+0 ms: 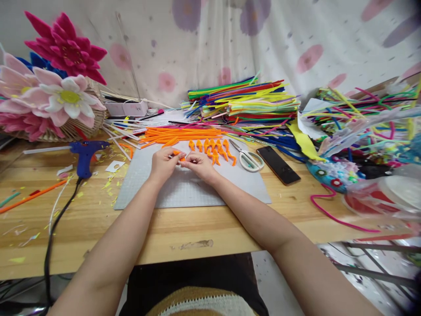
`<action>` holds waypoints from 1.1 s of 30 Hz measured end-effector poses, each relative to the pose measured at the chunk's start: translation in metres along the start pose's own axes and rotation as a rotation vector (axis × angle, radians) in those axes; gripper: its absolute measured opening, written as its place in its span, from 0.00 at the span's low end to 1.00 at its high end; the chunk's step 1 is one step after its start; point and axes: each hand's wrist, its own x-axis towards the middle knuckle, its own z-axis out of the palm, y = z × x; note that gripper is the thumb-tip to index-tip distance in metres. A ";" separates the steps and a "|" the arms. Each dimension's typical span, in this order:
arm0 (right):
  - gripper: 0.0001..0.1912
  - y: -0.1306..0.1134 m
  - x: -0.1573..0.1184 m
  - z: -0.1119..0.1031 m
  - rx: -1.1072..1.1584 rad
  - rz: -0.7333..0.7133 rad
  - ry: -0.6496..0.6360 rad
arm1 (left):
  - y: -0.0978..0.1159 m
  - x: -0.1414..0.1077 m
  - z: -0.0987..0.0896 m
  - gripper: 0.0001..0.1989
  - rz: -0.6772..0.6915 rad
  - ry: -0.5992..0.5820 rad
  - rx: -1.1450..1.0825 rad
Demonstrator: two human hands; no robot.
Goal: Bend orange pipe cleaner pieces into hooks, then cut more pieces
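Over the grey cutting mat (138, 188), my left hand (163, 166) and my right hand (199, 166) meet fingertip to fingertip. Both are closed in a pinch on a short orange pipe cleaner (182, 159), mostly hidden by the fingers. Just beyond them, several twisted orange pipe-cleaner pieces (215, 149) lie grouped on the mat. Behind these is a bundle of straight orange pipe cleaners (184, 134). White-handled scissors (250, 161) rest on the mat to the right of my right hand.
A black phone (279, 165) lies right of the mat. On the left are a blue glue gun (83, 157) with a trailing black cord and fuzzy flowers (67, 96). Colourful pipe cleaners (243, 101) are piled at the back. A red and white container (378, 197) stands far right.
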 end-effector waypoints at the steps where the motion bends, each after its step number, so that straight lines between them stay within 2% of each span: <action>1: 0.17 0.000 0.000 0.000 0.006 0.003 -0.011 | 0.001 0.000 -0.001 0.07 0.050 -0.002 0.046; 4: 0.17 -0.001 0.000 -0.001 0.017 0.003 -0.033 | 0.005 0.001 -0.006 0.06 0.149 -0.020 0.142; 6: 0.18 -0.002 0.000 -0.001 0.004 -0.001 -0.033 | 0.006 0.002 -0.007 0.05 0.150 -0.037 0.153; 8: 0.18 -0.004 -0.002 -0.001 -0.015 0.002 -0.028 | 0.007 0.003 -0.007 0.05 0.082 -0.057 0.111; 12: 0.17 -0.007 -0.005 -0.001 -0.010 0.014 -0.022 | 0.005 0.004 -0.003 0.07 -0.173 -0.131 -0.079; 14: 0.16 -0.007 -0.006 -0.001 0.006 0.013 -0.024 | 0.004 0.005 -0.001 0.08 -0.250 -0.156 -0.168; 18: 0.16 -0.006 -0.006 -0.002 0.033 0.010 -0.032 | 0.000 0.006 -0.001 0.09 -0.290 -0.186 -0.253; 22: 0.15 -0.003 -0.007 -0.001 0.052 0.002 -0.054 | -0.004 0.006 -0.001 0.10 -0.307 -0.214 -0.240; 25: 0.13 -0.002 -0.008 0.000 0.025 0.025 -0.065 | -0.004 0.005 -0.002 0.14 -0.378 -0.216 -0.265; 27: 0.12 0.000 -0.008 -0.002 -0.031 0.062 -0.030 | -0.002 0.004 -0.002 0.19 -0.433 -0.179 -0.344; 29: 0.10 0.002 -0.009 -0.006 -0.109 0.123 0.060 | -0.001 0.003 -0.003 0.24 -0.462 -0.129 -0.420; 31: 0.10 0.004 -0.009 -0.011 -0.209 0.188 0.162 | -0.001 0.002 -0.002 0.25 -0.480 -0.096 -0.437; 33: 0.11 0.005 -0.011 -0.015 -0.313 0.219 0.208 | -0.004 0.001 0.001 0.24 -0.510 -0.094 -0.396</action>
